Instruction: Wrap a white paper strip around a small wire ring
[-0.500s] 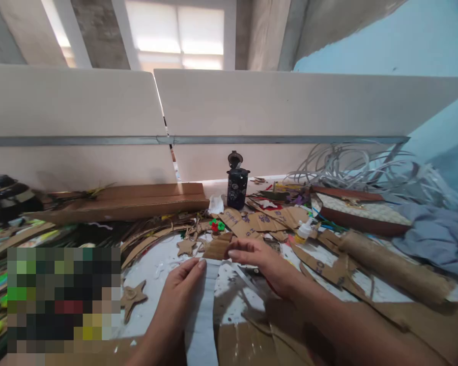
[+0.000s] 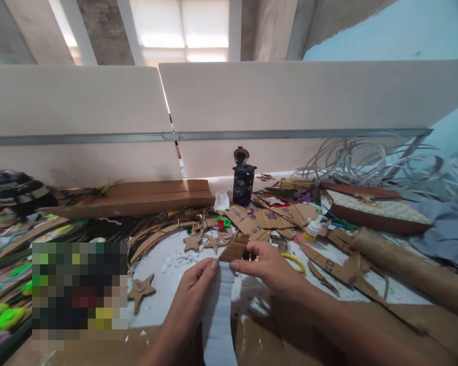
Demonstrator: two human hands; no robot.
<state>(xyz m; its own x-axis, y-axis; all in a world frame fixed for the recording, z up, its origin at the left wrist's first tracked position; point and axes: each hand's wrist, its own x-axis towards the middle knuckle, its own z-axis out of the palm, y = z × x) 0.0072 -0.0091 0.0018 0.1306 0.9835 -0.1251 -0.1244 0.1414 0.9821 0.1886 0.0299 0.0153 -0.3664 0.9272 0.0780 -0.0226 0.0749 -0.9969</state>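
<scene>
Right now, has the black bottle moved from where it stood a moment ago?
No. The black bottle stands in the same spot against the white panel behind it.

The left hand (image 2: 200, 277) and the right hand (image 2: 265, 262) are bare, with slim fingers; both forearms (image 2: 339, 315) also are bare.

Black flip-top bottle (image 2: 243, 185) stood upright beyond the fingers (image 2: 214, 265), lid open, crumpled white tissue (image 2: 222, 201) just left of it. Long open cardboard tray (image 2: 137, 198) lay farther left. Black item with pale band (image 2: 21, 193), type unclear, sat at far left past the fingers. Right of the fingers: patterned handbag (image 2: 377, 207) with brown trim, grey-blue cloth (image 2: 445, 229) beside it, brown roll (image 2: 408, 267) nearer. Loose pale strapping coils (image 2: 347, 157) lay behind the bag. White panels (image 2: 309, 96) stood beyond everything, windows (image 2: 183, 30) above.
</scene>
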